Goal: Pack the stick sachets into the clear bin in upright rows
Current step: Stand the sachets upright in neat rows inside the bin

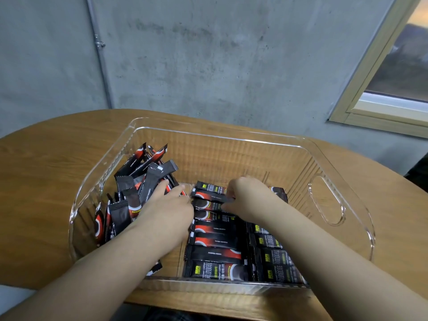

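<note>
Black foil stick sachets point(215, 230) are lying in flat rows across the middle and right of the clear bin point(324, 200), while a loose bunch point(136, 181) is leaning against its left wall. Doing this step well probably means keeping each sachet square to its neighbours and pressing the row tight, so nothing is slipping over. Left hand point(169, 205) is reaching in with fingers fairly straight, touching the leaning bunch and gripping nothing I can make out. Right hand point(245, 195) is curling its fingers point(229, 193) over one sachet at the far end of the row, seemingly pinching it, on the wooden table point(46, 170)
</note>
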Available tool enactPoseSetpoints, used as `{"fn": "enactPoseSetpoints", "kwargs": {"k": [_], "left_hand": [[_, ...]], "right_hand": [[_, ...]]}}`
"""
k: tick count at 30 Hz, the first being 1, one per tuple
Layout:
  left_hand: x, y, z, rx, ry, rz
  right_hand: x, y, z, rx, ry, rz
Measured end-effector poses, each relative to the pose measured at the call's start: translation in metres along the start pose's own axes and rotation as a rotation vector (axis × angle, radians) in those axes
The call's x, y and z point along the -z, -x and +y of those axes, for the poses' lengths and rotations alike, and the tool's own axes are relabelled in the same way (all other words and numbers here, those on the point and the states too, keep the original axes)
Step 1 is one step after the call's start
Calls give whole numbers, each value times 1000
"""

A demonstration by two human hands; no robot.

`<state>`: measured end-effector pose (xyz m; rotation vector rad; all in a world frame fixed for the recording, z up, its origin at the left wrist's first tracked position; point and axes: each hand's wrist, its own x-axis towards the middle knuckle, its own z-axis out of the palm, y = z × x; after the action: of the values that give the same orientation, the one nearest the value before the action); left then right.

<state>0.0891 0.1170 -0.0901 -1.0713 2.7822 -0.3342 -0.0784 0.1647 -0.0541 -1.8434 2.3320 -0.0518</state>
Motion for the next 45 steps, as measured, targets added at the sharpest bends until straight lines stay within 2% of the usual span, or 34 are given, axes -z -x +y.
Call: {"fn": "enactPoseSetpoints", "kwargs": {"k": [3,11,28,39,45], "left_hand": [[0,2,1,9,-23,2],[11,7,5,73,-31,-11],[12,4,4,65,-73,-152],[13,6,5,81,-67,-105],[13,7,4,68,-164,-154]], "right_hand": [[0,3,-6,55,37,-46],[-16,5,-1,95,4,51],[-18,5,11,26,-64,104],[-20,4,12,33,-88,142],[-21,5,11,36,-79,138]]}}
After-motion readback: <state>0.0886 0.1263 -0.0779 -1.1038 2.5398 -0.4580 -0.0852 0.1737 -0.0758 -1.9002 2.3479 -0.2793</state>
